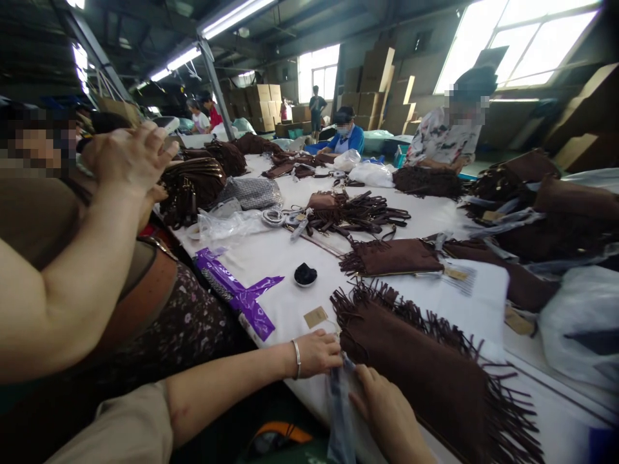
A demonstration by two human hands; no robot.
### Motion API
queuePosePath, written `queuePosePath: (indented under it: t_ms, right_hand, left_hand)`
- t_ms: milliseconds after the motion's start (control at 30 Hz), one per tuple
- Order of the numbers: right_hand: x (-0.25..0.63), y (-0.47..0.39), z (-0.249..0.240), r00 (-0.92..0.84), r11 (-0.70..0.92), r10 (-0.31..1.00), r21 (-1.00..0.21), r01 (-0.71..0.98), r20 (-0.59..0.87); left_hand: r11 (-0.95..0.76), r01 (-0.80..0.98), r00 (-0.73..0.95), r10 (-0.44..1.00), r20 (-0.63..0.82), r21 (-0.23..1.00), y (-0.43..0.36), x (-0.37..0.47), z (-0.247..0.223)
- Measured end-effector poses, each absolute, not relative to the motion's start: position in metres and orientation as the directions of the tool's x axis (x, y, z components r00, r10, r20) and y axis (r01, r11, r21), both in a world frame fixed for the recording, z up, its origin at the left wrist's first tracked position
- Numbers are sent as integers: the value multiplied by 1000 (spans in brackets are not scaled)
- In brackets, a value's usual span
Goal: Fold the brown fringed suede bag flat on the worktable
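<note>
A brown fringed bag (420,361) lies flat on the white table, close beside both my hands. My left hand (316,353), with a bracelet at its wrist, has its fingers closed on the upper end of a clear plastic strip (341,412) at the bag's left edge. My right hand (384,406) is against the right side of this strip, fingers bent; whether it grips the plastic is unclear. A tan paper tag (315,317) lies just above my left hand.
Another person's raised arm (91,258) reaches in from the left. Purple packaging (242,293) and a small dish of black material (305,276) lie ahead. More brown bags (396,256) cover the table; a person in blue (345,136) sits beyond.
</note>
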State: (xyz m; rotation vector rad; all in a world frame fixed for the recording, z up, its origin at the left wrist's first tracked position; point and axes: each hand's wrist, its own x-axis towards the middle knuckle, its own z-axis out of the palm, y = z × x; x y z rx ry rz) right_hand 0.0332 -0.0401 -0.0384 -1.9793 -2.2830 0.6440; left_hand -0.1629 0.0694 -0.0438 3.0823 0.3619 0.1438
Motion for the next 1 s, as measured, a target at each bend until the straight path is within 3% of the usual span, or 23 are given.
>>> queuePosePath:
  t_ms: [100,200,433,633,733,833,900,933,1000]
  right_hand:
    - [32,-43,-45,-104,58,986,-315,947,-132]
    - [36,-45,-49,-65,19,989,-328,945,-131]
    - [52,-39,-38,-50,-4,989,-365,931,-139]
    - [45,-52,-73,-194,219,957,-99,971,215]
    - [48,-55,-91,-163,179,932,-21,984,323]
    - [50,-51,-94,-72,83,923,-13,996,378]
    - [50,-46,-91,-34,49,922,-28,998,386]
    - [51,-43,-89,-23,41,922,-37,998,387]
    - [53,-39,-89,-14,37,920,-52,998,392]
  left_hand:
    - [-987,161,984,161,73,13,76,-154,-41]
    - [-982,188,980,190,60,34,72,-149,-38]
    - [-829,531,821,554,135,173,36,-126,-60]
    - [-741,542,707,657,263,397,25,-135,-69]
    - [-498,558,519,834,189,664,26,-151,-66]
    - [-44,468,327,936,-127,883,33,-162,-65]
    - [30,453,283,943,-176,891,45,-167,-64]
    - [-42,507,274,955,-115,861,53,-168,-62]
    - [-257,699,300,952,52,668,70,-171,-58]
